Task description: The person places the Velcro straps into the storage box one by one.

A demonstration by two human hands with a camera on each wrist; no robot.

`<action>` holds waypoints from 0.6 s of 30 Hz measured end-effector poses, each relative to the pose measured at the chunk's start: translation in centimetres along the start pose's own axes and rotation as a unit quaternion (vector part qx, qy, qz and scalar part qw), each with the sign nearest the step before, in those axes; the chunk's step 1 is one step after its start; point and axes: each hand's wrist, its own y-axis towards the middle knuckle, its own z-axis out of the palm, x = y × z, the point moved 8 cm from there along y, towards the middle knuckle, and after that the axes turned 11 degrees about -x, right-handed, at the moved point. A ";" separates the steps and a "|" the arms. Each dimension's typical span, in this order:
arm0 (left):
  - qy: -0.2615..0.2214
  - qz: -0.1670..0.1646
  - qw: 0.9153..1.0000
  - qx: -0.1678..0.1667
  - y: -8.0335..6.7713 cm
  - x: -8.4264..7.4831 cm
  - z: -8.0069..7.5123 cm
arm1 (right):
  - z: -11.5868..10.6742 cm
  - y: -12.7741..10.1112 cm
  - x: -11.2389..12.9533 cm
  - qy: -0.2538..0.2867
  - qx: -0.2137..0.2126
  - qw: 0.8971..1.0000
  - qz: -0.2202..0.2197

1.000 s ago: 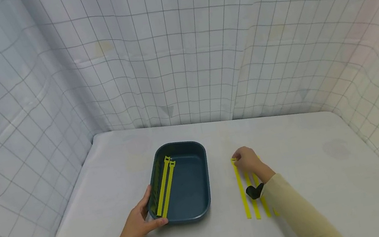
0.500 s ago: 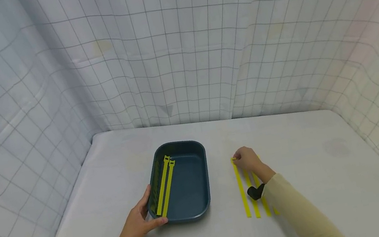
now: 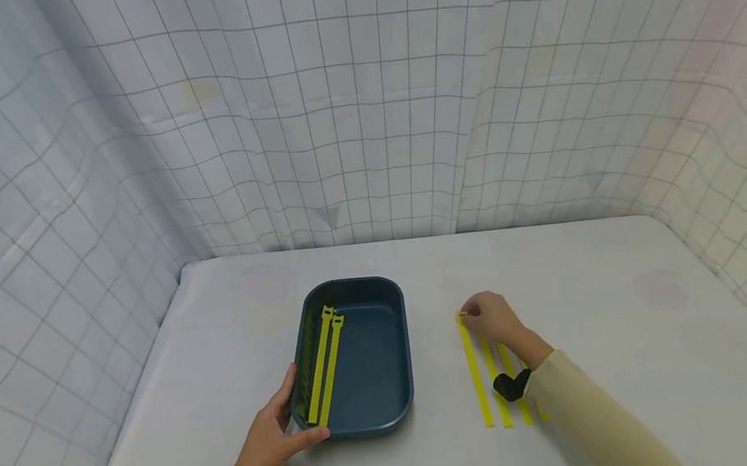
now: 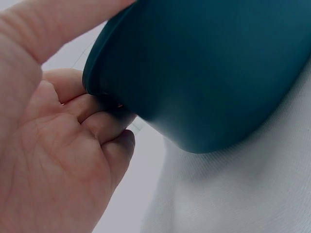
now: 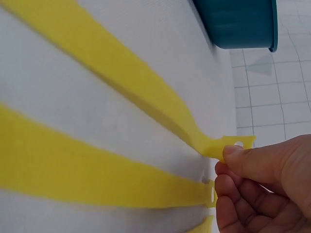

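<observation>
My left hand [image 3: 269,447] holds the near left corner of a dark teal tray [image 3: 372,366], thumb at the near rim and fingers along the left side. In the left wrist view, the fingers [image 4: 104,124] curl at the wall beneath the rim. Inside the tray, two yellow hook-and-loop cable ties [image 3: 332,369] lie side by side along its left wall. My right hand [image 3: 497,321] pinches the slotted head of the leftmost cable tie [image 5: 126,68] on the table between thumb and forefinger. That head is bent up off the cloth, while the strap's tail still lies flat.
Several more yellow cable ties [image 3: 501,398] lie in a row just right of the pinched one, partly hidden under the right hand and sleeve [image 3: 592,411]. White cloth covers the table [image 3: 664,348]. Grid-patterned sheets [image 3: 351,104] hang behind and at both sides.
The right hand and forearm have shifted slightly right and nearer, and the pinched cable tie's head now shows more beside the fingertips. The left hand and tray have stayed in place.
</observation>
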 end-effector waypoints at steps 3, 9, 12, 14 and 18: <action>-0.002 -0.001 1.000 -0.001 -0.1 -0.1 -0.1 | -0.3 -0.2 0.1 0.011 -0.007 1.000 0.001; -0.003 -0.002 1.000 -0.002 0.0 -0.2 -0.1 | -0.6 -0.2 0.3 0.026 -0.019 0.999 -0.014; -0.005 -0.004 1.000 -0.001 0.0 -0.1 0.0 | -0.8 -0.4 0.1 0.033 -0.029 0.999 -0.018; -0.009 -0.006 1.000 -0.001 -0.1 -0.1 0.0 | -1.0 -0.5 -0.1 0.042 -0.034 0.998 -0.020; -0.012 -0.009 1.000 0.000 -0.2 -0.1 0.1 | -1.3 -0.8 0.0 0.058 -0.040 0.997 -0.024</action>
